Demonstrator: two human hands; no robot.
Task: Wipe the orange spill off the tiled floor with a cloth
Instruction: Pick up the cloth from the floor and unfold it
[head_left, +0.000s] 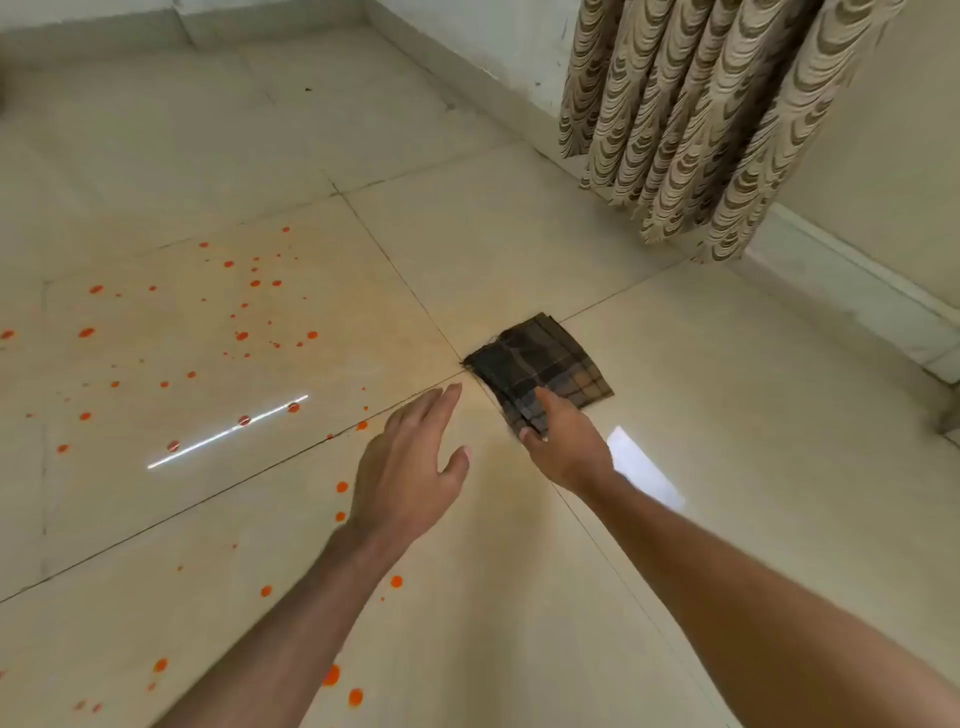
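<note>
Dark plaid folded fabric cloth (540, 366) flat on beige tiled floor (727, 415) at a grout crossing, clear of scattered orange spill droplets (241, 335) toward 9 o'clock, thus dry. Right hand (563, 449) pinching cloth's near edge, thumb beneath, fingers on top. Left hand (415, 467) released, fingers spread, hovering beside, touching nothing.

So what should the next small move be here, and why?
Probably lift the plaid cloth and carry it left. The right hand already pinches its near edge, the left hand hovers open and empty, and the orange drops lie unwiped on the tiled floor to the left.
</note>
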